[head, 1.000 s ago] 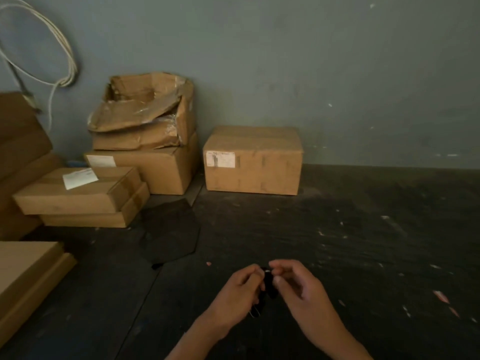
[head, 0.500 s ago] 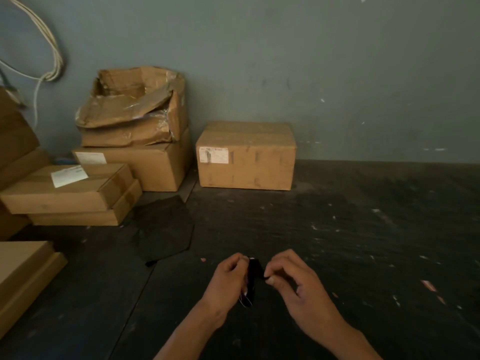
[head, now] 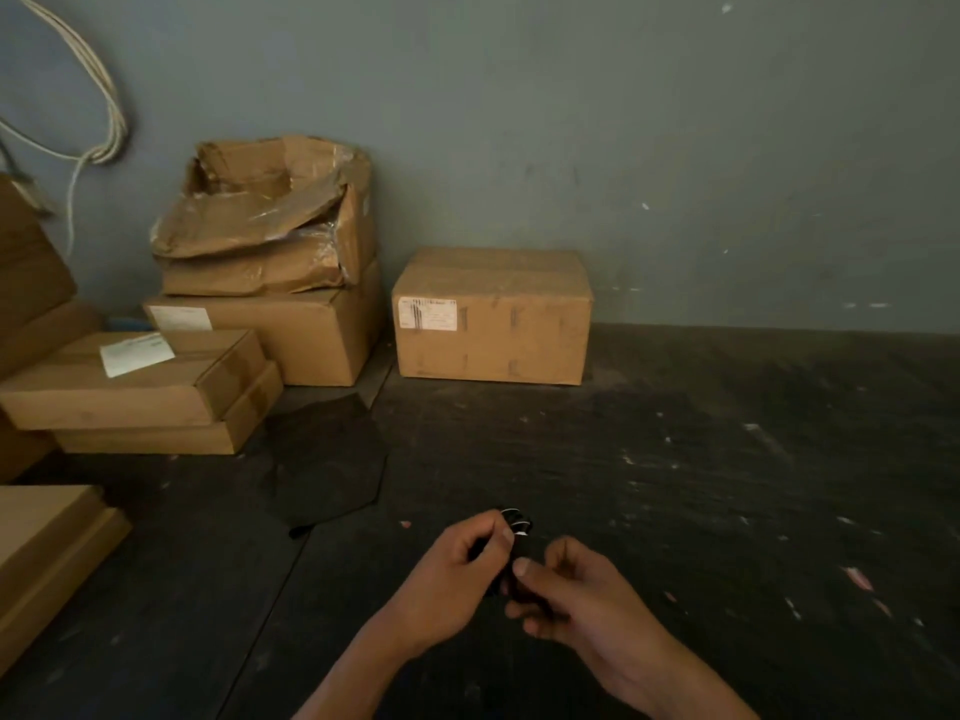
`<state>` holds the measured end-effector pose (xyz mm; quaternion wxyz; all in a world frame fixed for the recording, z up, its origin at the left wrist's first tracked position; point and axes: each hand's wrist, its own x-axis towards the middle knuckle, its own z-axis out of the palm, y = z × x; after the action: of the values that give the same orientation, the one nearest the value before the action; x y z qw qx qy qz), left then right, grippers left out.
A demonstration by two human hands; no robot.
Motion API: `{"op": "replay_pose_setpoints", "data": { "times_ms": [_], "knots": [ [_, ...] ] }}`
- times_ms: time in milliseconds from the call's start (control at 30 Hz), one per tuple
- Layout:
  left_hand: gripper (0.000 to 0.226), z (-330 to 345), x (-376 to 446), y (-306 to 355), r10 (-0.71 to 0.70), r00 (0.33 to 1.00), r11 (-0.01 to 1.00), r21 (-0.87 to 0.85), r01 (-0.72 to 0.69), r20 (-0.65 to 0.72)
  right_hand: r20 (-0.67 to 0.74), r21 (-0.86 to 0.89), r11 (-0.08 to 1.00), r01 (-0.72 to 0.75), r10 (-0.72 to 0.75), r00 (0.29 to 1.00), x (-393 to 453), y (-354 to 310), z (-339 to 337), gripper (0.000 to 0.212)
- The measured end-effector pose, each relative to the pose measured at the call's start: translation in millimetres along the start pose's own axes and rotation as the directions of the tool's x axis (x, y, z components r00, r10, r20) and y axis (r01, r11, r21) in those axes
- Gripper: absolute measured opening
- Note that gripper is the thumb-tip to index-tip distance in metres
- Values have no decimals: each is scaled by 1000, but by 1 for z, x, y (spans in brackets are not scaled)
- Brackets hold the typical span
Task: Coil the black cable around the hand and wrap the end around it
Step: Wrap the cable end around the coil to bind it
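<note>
1. Black cable (head: pixel 518 527), wound into a small bundle, sits between the two hands, low in the middle of the view and above the dark floor (head: pixel 701 459).
2. Its top loops stick out above the left hand (head: pixel 452 584) and catch a little light; the lower part runs down into the gap between the hands and is hard to make out against the floor.
3. Left hand: fingers curled shut around the upper part of the bundle, thumb pressed on it from the right side.
4. Right hand (head: pixel 587 600): fingers bent inward, thumb and forefinger pinched on the lower part of the bundle, just beside the left thumb.
5. Both hands touch the cable and nearly touch each other; whether the loose end is in the right hand's pinch cannot be told.
6. Beyond the hands a flat dark sheet (head: pixel 327 459) lies on the floor, well apart from the cable.
7. Cardboard boxes (head: pixel 493 314) stand against the grey-green wall (head: pixel 623 122), with more stacked to the left, and white cords (head: pixel 98 111) hang at the upper left.
</note>
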<state>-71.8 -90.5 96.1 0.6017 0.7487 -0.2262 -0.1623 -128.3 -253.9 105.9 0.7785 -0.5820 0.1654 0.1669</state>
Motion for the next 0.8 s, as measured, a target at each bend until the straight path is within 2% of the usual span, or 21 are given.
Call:
{"op": "replay_pose_setpoints", "data": {
  "times_ms": [67,167,300,367,433,600,700,800],
  "knots": [
    [35,-1,0,0,20,1000,1000,-24,-20,17,23,104,992,-66,63,998,-1,-1,2,25],
    [31,-3,-1,-3,16,1000,998,-61,-16,4,55,171,974,-149,142,988,-1,-2,3,29],
    [13,-6,-2,-9,-23,997,988,-153,12,-68,7,174,977,-122,123,992,-1,-1,-1,10],
    [29,-6,-2,-11,-58,992,980,-197,34,-115,-47,144,985,-91,99,994,0,2,-2,11],
    [32,-5,-1,-12,-59,985,984,-178,29,-162,-79,81,994,-69,75,994,1,5,-2,13],
    [21,2,4,-11,-63,966,992,-124,32,-253,-128,15,998,-57,58,990,4,8,7,16],
    [18,9,5,-8,-68,949,993,-116,34,-307,-221,57,998,-35,47,974,8,8,12,21],
    [17,15,5,-8,-74,935,997,-45,62,-347,-280,143,989,-34,73,957,11,9,16,18]
  ]
}}
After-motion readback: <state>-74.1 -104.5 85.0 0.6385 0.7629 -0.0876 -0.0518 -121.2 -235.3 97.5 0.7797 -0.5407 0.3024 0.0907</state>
